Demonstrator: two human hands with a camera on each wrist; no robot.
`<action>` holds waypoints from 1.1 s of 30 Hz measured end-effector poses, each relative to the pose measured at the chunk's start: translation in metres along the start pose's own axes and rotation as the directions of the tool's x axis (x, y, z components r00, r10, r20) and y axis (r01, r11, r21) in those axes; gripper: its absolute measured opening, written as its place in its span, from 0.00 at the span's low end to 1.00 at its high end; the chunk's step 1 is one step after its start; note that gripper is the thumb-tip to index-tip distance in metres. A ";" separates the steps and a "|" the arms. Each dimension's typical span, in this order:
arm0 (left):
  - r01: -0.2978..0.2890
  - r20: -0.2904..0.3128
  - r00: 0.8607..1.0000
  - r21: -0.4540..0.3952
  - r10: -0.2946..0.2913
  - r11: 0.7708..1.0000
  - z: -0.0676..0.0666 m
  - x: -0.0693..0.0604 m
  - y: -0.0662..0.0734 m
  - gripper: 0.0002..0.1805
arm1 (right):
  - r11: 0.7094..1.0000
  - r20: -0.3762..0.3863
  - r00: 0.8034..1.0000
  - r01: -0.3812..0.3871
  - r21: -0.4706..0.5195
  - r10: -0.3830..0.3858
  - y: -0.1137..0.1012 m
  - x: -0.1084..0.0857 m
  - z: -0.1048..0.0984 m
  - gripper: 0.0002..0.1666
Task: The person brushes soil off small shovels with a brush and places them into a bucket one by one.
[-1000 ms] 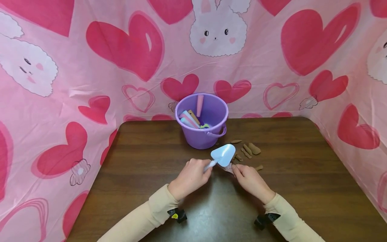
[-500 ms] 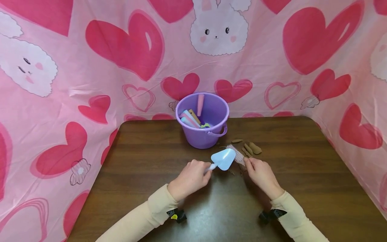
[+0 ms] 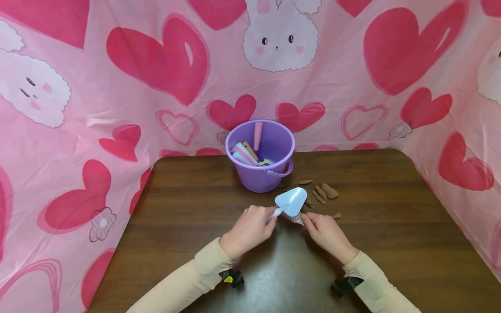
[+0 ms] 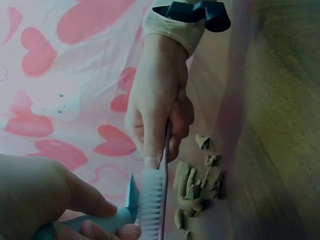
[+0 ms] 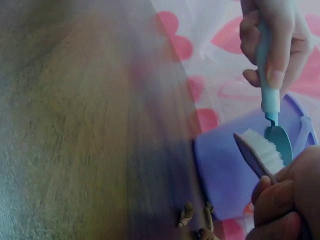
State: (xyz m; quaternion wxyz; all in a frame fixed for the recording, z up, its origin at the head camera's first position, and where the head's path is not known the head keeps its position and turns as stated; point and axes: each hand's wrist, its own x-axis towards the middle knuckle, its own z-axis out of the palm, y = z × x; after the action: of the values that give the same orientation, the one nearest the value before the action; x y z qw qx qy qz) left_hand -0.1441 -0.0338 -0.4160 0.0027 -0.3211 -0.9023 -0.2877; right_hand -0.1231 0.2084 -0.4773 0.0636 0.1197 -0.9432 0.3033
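My left hand grips the handle of a light blue trowel, its blade held over the table. In my right hand is a brush with white bristles and a dark back. The brush lies close below the blade in the head view, partly hidden by it. Its bristles face the trowel in both wrist views; whether they touch the blade I cannot tell. Just beyond the hands, several brown clay-like lumps are scattered on the table, some partly behind the blade.
A purple bucket stands at the back of the wooden table, just beyond the trowel. Inside it are several tools, among them a pink handle. A pink cloth with hearts and rabbits hangs behind and at the sides.
The right hand swung the brush out to the right and up beside the lumps, then drew it back to the trowel blade. The left hand and trowel have barely shifted.
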 end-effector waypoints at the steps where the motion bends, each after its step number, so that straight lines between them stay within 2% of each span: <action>1: -0.002 0.002 1.000 0.003 0.002 1.000 0.000 0.000 0.000 0.16 | 1.000 -0.013 1.000 0.004 0.001 -0.004 0.000 0.000 -0.001 0.21; 5: -0.013 0.018 1.000 -0.007 0.013 1.000 -0.002 0.000 0.000 0.17 | 1.000 -0.064 0.998 -0.005 0.006 0.006 0.005 0.000 -0.007 0.22; 11: 0.025 0.066 0.998 -0.089 -0.019 0.996 -0.003 -0.001 -0.002 0.15 | 0.997 -0.097 0.993 -0.072 0.008 0.072 0.013 0.000 -0.013 0.21; 14: 0.013 0.061 0.998 -0.087 -0.008 0.996 -0.002 -0.001 -0.001 0.15 | 0.997 -0.079 0.994 -0.076 0.005 0.077 0.013 0.000 -0.011 0.21; 21: -0.021 0.001 1.000 -0.010 0.021 1.000 0.000 0.000 0.002 0.17 | 1.000 -0.024 1.000 -0.013 -0.004 0.013 0.006 -0.004 -0.003 0.20; 24: -0.027 -0.011 1.000 0.010 0.027 1.000 0.001 0.000 0.000 0.16 | 1.000 -0.045 0.999 -0.015 -0.004 0.015 0.006 -0.004 -0.007 0.21; 29: -0.032 -0.002 0.999 0.028 0.032 0.999 0.000 -0.002 -0.003 0.17 | 0.998 -0.125 0.990 -0.069 -0.010 0.067 0.013 -0.002 -0.019 0.22; 33: -0.021 0.008 1.000 0.014 0.021 1.000 0.000 -0.001 -0.004 0.18 | 0.994 -0.126 0.988 -0.098 -0.036 0.093 0.016 -0.002 -0.020 0.22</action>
State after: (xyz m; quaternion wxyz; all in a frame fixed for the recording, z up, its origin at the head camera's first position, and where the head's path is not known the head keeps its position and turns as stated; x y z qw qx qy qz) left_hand -0.1451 -0.0370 -0.4179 0.0044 -0.3315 -0.9009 -0.2800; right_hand -0.1246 0.2329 -0.4704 0.1099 0.0539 -0.9483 0.2927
